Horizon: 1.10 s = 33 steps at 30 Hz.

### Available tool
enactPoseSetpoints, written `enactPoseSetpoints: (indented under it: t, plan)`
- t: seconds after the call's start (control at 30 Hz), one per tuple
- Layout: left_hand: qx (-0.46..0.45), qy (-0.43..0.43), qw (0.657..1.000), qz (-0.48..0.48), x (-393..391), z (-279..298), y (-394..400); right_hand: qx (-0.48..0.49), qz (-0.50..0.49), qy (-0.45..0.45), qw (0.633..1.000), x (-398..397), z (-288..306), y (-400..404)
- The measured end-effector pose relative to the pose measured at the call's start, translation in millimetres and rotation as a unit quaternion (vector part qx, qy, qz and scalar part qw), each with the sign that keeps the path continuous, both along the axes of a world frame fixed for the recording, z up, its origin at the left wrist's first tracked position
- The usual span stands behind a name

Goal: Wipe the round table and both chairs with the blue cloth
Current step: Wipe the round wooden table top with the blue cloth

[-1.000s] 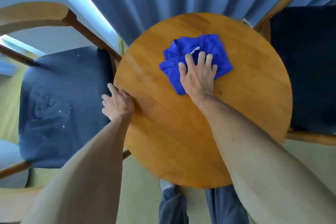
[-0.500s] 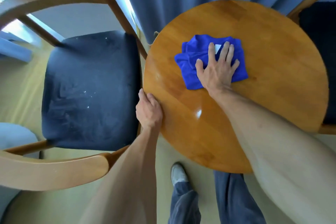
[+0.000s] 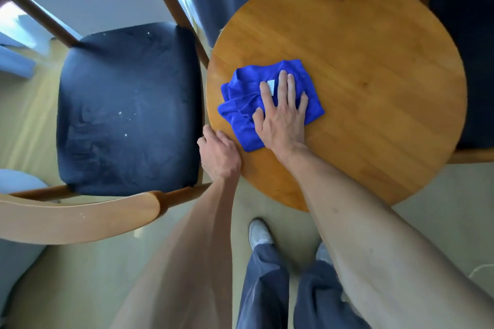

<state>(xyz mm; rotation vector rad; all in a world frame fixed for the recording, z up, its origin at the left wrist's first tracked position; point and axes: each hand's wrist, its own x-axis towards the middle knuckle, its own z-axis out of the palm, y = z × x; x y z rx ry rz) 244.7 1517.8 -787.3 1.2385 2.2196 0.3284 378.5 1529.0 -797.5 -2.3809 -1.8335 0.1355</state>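
Blue crumpled cloth (image 3: pixel 270 104) lay under the flat right hand (image 3: pixel 280 117); bunching, it risked skipping patches of the round wooden desk (image 3: pixel 374 88), whose edge the left hand (image 3: pixel 217 152) gripped.

Your right hand (image 3: pixel 280 115) lies flat, palm down, near the middle of the frame, its fingers (image 3: pixel 290 85) straight and slightly spread, pressing on the cloth (image 3: pixel 240 104). Your right forearm runs down to the lower right corner. Your left hand (image 3: pixel 219 152) sits just left of it, fingers curled over the surface (image 3: pixel 374 75) edge, forearm stretching down toward the bottom centre.
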Motion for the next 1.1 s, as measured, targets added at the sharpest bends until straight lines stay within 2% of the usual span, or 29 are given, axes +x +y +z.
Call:
enactPoseSetpoints:
  t: [0.17,0.27,0.43,0.67,0.87,1.03,1.1]
  plan:
    - [0.029,0.083,0.996,-0.033,28,3,-16,0.009,-0.009,0.014,1.000,20,2,-49]
    - [0.016,0.121,0.988,-0.094,55,10,-35,0.017,-0.023,0.020,0.999,43,2,-85]
    - [-0.028,0.127,0.980,-0.152,110,18,-86,-0.004,-0.055,0.009,0.998,91,4,-150]
    - [-0.031,0.110,0.966,-0.231,181,22,-138,-0.001,-0.107,0.013,0.994,153,2,-205]
    - [-0.055,0.113,0.970,-0.208,215,23,-138,0.000,-0.142,0.016,0.990,201,1,-208]
    - [-0.044,0.144,0.970,-0.189,207,19,-104,0.001,-0.262,0.026,0.965,254,0,-172]
    - [-0.044,0.151,0.971,-0.182,205,15,-85,-0.005,-0.276,0.019,0.961,267,-2,-151]
